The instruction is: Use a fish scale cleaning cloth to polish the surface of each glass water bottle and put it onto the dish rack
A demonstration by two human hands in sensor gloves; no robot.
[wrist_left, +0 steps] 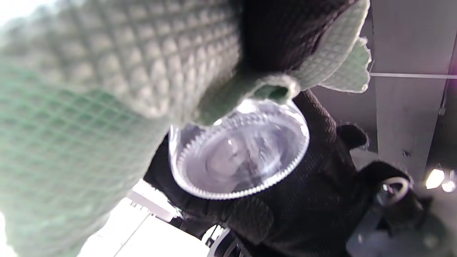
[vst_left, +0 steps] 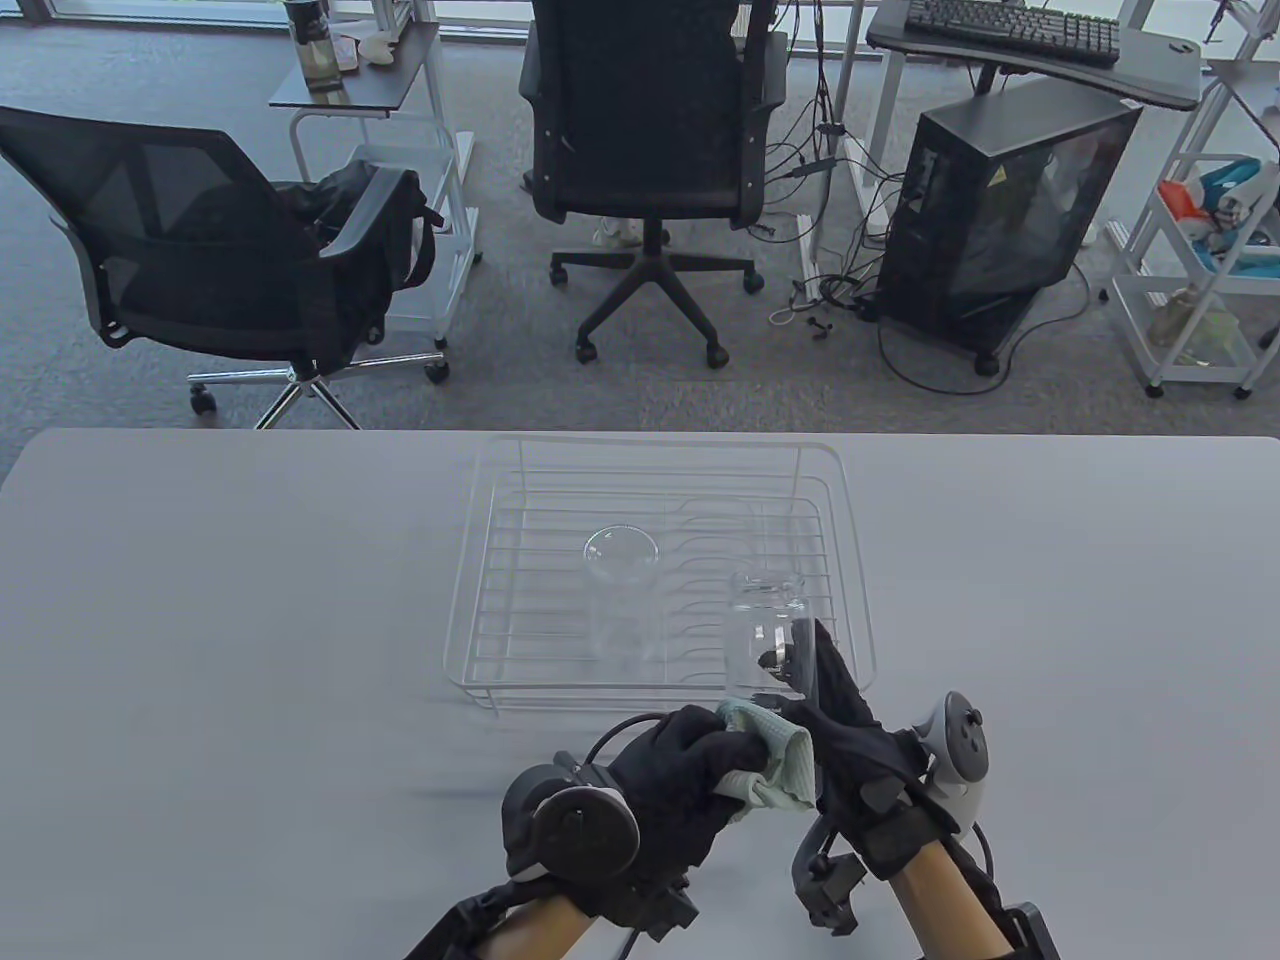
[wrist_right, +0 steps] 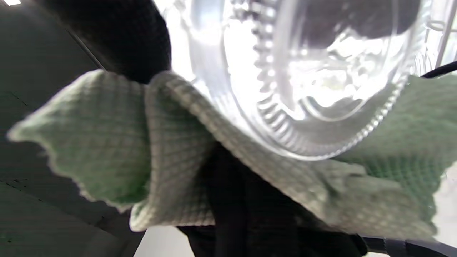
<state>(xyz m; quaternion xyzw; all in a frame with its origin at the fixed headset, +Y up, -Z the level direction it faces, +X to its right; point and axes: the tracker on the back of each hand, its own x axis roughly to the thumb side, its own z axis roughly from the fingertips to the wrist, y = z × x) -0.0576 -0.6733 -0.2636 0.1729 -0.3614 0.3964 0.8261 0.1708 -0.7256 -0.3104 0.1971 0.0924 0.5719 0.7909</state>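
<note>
On the left of the table view, the left hand (vst_left: 665, 790) is seen with its fingers curled round a bunched pale-green fish scale cloth (vst_left: 770, 760), which is pressed against the base of a glass bottle (vst_left: 762, 635). In the left wrist view the cloth (wrist_left: 107, 89) is draped across most of the frame, and the ridged round base of the bottle (wrist_left: 239, 157) is shown beneath its edge, backed by the black glove of the other hand.

Further along, in the middle of the counter (vst_left: 250, 620), a white wire dish rack (vst_left: 660, 575) is set, and one clear glass bottle (vst_left: 622, 600) is already stood inside it, so that bottle is judged to be finished.

To the right, the second bottle is gripped by the right hand (vst_left: 845, 740), whose fingers (vst_left: 825, 660) are wrapped up its side; it is held over the rack's near right corner, and whether it touches the wires cannot be told. In the right wrist view the bottle's base (wrist_right: 321, 82) is cradled by the cloth (wrist_right: 142, 150).

The task is judged to be well past halfway: polishing of the held bottle is under way, and its placing on the rack is left to be done. No further bottles are shown on the counter
</note>
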